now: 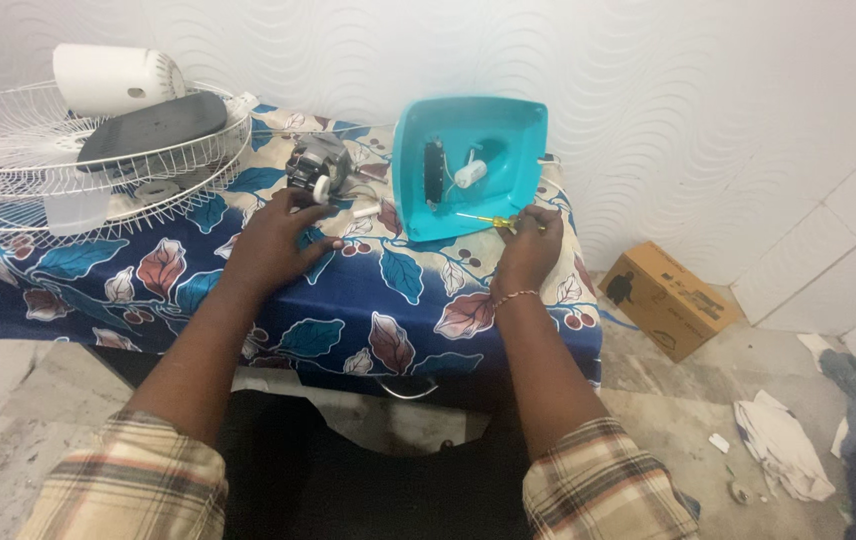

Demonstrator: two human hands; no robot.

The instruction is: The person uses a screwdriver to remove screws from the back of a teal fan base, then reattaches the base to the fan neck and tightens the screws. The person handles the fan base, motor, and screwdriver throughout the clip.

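Right hand (528, 250) at one o'clock, fingers closed on a yellow-handled screwdriver (488, 218) — tip at the teal fan base (468, 165). Left hand (273, 245) at eleven o'clock, spread flat on the leaf-print cloth (388, 300), touching the motor (316, 168).

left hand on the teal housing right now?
No, the left hand rests on the floral cloth by the fan motor, apart from the teal housing; the right hand holds a yellow screwdriver there.
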